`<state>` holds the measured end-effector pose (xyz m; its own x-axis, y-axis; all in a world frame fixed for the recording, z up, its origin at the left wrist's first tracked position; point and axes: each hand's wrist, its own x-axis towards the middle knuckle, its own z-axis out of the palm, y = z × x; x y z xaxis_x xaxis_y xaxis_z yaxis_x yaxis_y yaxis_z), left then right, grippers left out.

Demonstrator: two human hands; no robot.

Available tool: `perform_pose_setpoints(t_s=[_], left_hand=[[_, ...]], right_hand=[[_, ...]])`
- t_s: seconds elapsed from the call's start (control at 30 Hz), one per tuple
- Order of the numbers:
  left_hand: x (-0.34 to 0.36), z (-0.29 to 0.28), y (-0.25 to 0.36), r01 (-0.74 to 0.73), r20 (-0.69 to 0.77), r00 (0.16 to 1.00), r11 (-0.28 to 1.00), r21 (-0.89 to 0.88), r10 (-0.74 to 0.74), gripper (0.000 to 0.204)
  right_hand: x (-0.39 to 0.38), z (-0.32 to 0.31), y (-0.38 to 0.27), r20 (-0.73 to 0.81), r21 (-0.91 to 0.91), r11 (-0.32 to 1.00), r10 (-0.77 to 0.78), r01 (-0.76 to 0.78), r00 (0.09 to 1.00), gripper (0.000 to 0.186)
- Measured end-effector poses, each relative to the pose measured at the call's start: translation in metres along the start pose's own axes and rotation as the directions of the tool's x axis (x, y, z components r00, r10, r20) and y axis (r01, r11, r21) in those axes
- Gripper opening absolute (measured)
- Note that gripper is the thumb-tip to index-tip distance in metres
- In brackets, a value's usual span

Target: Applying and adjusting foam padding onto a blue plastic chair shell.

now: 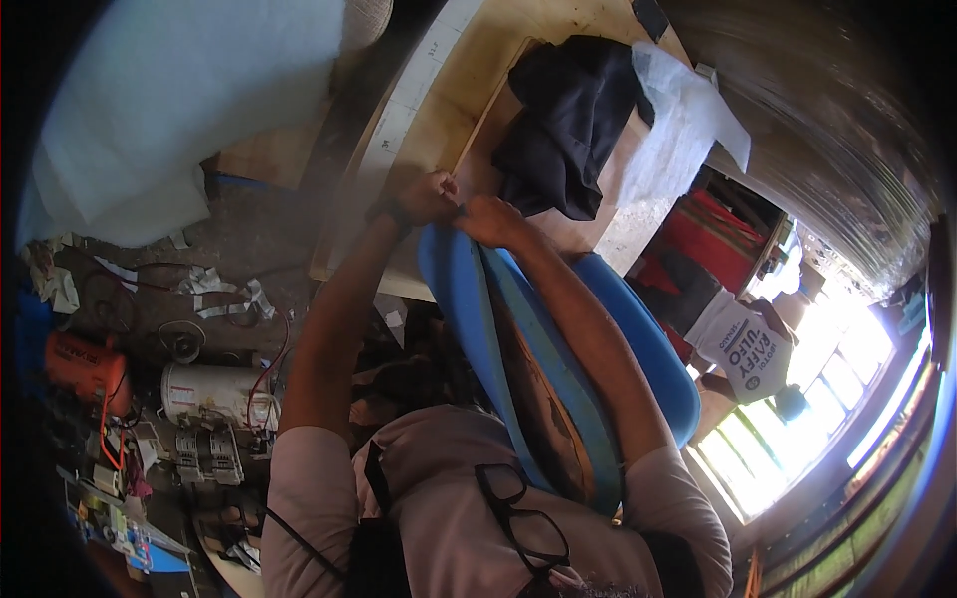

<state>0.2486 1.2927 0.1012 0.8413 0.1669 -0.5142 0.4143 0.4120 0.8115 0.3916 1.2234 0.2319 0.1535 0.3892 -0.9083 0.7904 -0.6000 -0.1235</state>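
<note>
Blue foam edging runs round a long curved panel (566, 374) that slants from the shirt front (439, 488) toward the table (434, 140), partly under the right forearm (588, 334), probably steadied there to free both hands. Left hand (429, 198) and right hand (493, 221) meet at its upper end, fingers bent; I cannot tell whether they clamp anything

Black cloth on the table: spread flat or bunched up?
Bunched up. The black cloth lies in loose, uneven folds, with creases across it and a crumpled outline.
</note>
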Motion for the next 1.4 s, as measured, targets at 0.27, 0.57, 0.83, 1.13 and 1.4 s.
perform_pose_setpoints(t_s=[0.27, 0.57, 0.83, 1.13, 1.4], left_hand=[[-0.016, -0.008, 0.006, -0.08, 0.252, 0.965, 0.997, 0.018, 0.073, 0.049], [-0.022, -0.007, 0.023, -0.346, 0.168, 0.938, 0.835, 0.427, 0.303, 0.013], [-0.095, 0.062, 0.029, -0.155, -0.463, 0.825, 0.918, 0.364, 0.323, 0.022], [-0.166, 0.144, 0.077, -0.28, -0.589, 0.797, 0.945, -0.167, 0.132, 0.047], [-0.156, 0.152, 0.082, -0.191, -0.566, 0.823, 0.963, -0.188, 0.053, 0.05]], right_hand=[[0.001, 0.01, 0.015, -0.126, 0.264, 0.958, -0.076, 0.108, 0.989, 0.028], [0.005, 0.011, 0.016, -0.111, 0.204, 0.972, -0.094, 0.115, 0.989, 0.027], [-0.025, -0.035, 0.033, 0.209, 0.434, 0.89, 0.049, -0.138, 0.977, 0.058], [-0.042, -0.025, 0.023, 0.09, 0.151, 0.988, -0.053, 0.039, 0.995, 0.074], [-0.042, -0.037, -0.017, 0.141, -0.107, 0.994, 0.007, 0.008, 0.99, 0.077]])
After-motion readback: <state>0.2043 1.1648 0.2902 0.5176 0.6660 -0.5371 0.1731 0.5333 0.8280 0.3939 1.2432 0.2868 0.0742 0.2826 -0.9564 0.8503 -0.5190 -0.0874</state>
